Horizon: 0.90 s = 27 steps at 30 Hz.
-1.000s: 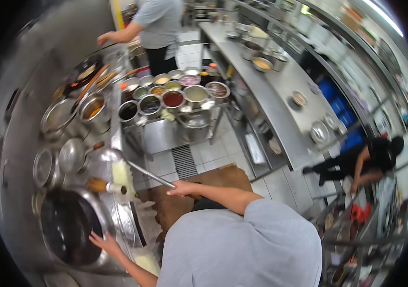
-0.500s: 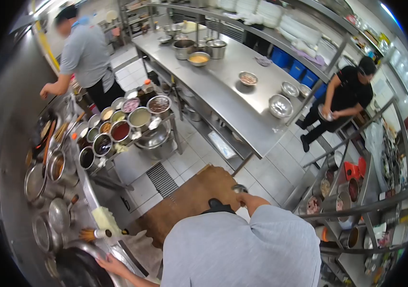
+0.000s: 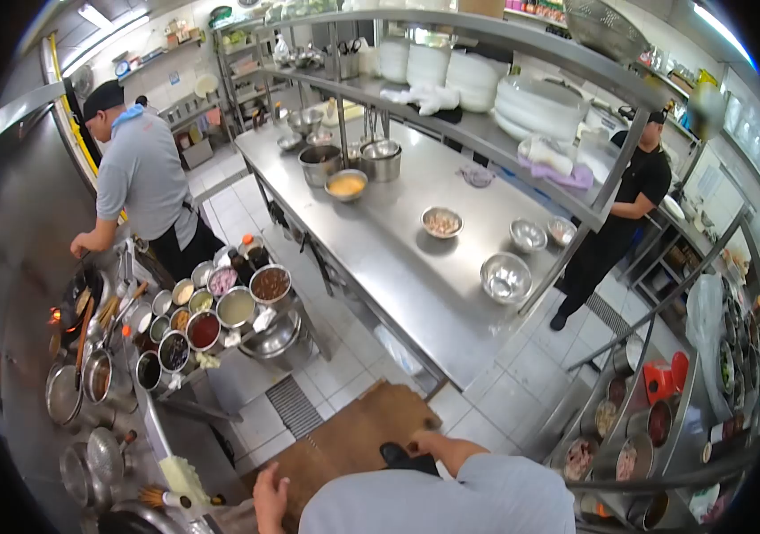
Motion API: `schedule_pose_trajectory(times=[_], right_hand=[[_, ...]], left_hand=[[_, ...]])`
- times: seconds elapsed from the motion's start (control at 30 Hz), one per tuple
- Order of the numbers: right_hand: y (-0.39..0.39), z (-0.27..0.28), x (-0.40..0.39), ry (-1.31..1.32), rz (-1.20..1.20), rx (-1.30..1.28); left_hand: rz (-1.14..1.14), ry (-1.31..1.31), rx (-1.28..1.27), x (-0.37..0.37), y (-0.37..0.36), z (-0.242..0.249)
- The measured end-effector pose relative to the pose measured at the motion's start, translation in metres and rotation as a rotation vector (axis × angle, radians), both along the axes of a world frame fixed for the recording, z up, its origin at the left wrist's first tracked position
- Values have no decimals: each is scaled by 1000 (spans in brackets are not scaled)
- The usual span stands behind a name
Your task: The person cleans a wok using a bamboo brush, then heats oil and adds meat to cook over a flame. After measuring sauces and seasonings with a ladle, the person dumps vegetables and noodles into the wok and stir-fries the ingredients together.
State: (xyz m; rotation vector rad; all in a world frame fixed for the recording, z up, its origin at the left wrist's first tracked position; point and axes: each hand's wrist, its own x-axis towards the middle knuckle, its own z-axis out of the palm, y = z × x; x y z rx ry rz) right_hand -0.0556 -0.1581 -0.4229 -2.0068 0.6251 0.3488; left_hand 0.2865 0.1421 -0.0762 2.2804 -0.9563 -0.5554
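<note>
My left hand (image 3: 271,491) is raised at the bottom, left of my grey shirt, with its fingers apart and nothing in it. To its left lie the dark wok (image 3: 135,518), cut off by the bottom edge, a brush with pale bristles (image 3: 159,497) and a yellowish cloth (image 3: 184,483). My right hand (image 3: 424,442) is in front of my body, over the brown floor mat (image 3: 344,427). Its fingers are curled, and whatever they may hold cannot be made out. A black shoe tip (image 3: 393,454) shows beside it.
A co-worker in grey (image 3: 144,169) stands at a pan on the left stove. Sauce pots (image 3: 205,330) crowd a stand. A steel table (image 3: 380,240) holds bowls. Another person in black (image 3: 634,200) stands behind the shelf post. Food racks (image 3: 656,463) line the right side.
My left hand has come off the wok's rim and moved right, fingers spread. My right hand has moved left, and the round metal item at it no longer shows. The view has tilted up.
</note>
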Motion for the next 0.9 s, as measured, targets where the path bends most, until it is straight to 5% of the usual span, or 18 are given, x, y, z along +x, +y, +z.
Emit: schedule_pose_trajectory(times=[0.03, 0.1, 0.17, 0.23, 0.3, 0.37, 0.43, 0.5, 0.7, 0.9], right_hand=[[-2, -8, 18, 49, 50, 128], [0, 97, 85, 561, -349, 528], [5, 208, 82, 147, -31, -92], [-7, 214, 81, -328, -44, -242], [-19, 218, 95, -427, -185, -273], [-33, 265, 125, -256, -65, -177], [-38, 275, 165, -378, 115, -110], [-28, 291, 204, -251, 182, 476], [22, 249, 260, -12, 434, 588], [72, 240, 276, 300, 111, 1143]], left_hand=[[-123, -28, 69, -7, -11, -2], [-178, 40, 129, -17, -28, -4], [-228, 120, 198, -24, -41, -5], [-268, 111, 218, -28, -48, 1], [-279, 35, 226, -31, -54, 5], [-311, -71, 168, -28, -50, -11], [-299, -76, 171, -33, -51, -1], [-217, -62, 207, -43, -45, 23], [150, -142, 203, -53, 26, 30], [353, 17, 234, -18, 133, 31]])
